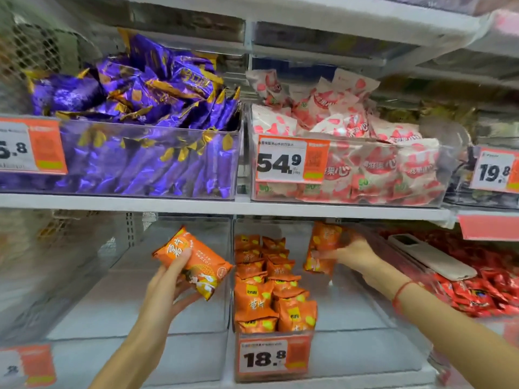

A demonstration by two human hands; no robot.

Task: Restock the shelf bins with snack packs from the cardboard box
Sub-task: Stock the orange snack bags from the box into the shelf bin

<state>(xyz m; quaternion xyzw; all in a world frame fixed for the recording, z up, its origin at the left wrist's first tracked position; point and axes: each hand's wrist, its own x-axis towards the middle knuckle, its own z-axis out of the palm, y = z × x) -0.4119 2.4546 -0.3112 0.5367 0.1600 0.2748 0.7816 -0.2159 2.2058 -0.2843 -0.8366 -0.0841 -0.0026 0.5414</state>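
1. Two bare arms reach out from the bottom of the view toward the low shelf.
2. The left hand [168, 279] is wrapped around one orange snack pack [193, 262], holding it up over the empty clear bin [140, 332] on the left.
3. The right hand [356, 255] holds a second orange pack [323, 248] upright, deep in the middle bin [365, 346]. It looks blurry, so how tightly the fingers hold it cannot be seen.
4. Two rows of orange packs [269, 287] already stand on the left side of the middle bin. Its right side is bare.
5. The job looks partly done. The middle bin needs more rows, and the left bin has nothing in it yet.
6. The cardboard box is not in view.
7. Up above, the purple packs [134, 102] and the pink and white packs [337, 122] fill their bins to the top.
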